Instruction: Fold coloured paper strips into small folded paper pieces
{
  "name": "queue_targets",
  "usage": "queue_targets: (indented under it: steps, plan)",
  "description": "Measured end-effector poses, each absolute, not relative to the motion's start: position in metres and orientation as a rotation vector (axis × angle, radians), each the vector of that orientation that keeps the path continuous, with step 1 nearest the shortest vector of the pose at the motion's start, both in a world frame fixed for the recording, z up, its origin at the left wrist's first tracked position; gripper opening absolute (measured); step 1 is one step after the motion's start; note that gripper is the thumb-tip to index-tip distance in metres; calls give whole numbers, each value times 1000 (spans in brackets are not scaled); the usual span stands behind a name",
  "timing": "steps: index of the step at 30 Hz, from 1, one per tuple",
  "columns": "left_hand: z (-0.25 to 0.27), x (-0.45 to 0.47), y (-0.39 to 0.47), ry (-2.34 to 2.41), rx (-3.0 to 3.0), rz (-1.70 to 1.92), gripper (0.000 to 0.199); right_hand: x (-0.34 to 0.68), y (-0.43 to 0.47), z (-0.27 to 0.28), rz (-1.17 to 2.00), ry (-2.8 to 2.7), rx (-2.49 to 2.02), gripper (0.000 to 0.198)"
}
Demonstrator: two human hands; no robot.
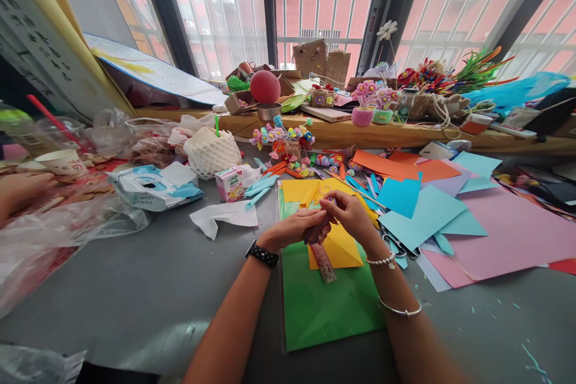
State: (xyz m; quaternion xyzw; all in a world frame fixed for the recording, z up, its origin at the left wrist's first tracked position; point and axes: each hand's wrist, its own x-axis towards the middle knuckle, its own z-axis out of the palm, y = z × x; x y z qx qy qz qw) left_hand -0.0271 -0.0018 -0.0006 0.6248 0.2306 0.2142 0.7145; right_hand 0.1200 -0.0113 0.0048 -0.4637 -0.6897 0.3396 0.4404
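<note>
Two bare hands meet above the yellow paper (342, 253), which lies on a green sheet (330, 306). The left hand (300, 225) is closed around a small dark piece (315, 234); I cannot tell exactly what it is. The right hand (348, 213) has its fingertips brought together at the upper end of this piece, but whether they really pinch it, I cannot tell from where I stand. For such fine handling, I think the left hand should keep the piece steady without crushing it, while the right works with light fingertips. The patterned strip (324, 264) just below should better not be knocked.

About the containers, starting at the left: a paper cup (63, 163) stands near another person's hand (22, 189), and its inside is hidden from me. Next comes a wipes packet (155, 189) with white tissue on top, then a whitish round thing in a foam net (212, 153), with a green straw rising from it. The pink box (230, 185) does not show its inside. Farther right, on the ledge, a pink pot (362, 116) and a green pot (382, 116) hold pink flowers.
</note>
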Motion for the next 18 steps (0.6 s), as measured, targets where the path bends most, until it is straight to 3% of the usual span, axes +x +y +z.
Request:
queue_targets:
  steps: [8, 14, 18]
  plan:
    - [-7, -28, 1, 501, 1406, 483, 29, 119, -10, 3, 838, -1642, -1140, 26]
    - [-1, -27, -3, 367, 1201, 502, 26, 124, -14, 6, 1331, -1441, -935, 30]
    - [-1, -26, -3, 361, 1179, 503, 26, 125, -14, 5, 1372, -1400, -939, 27]
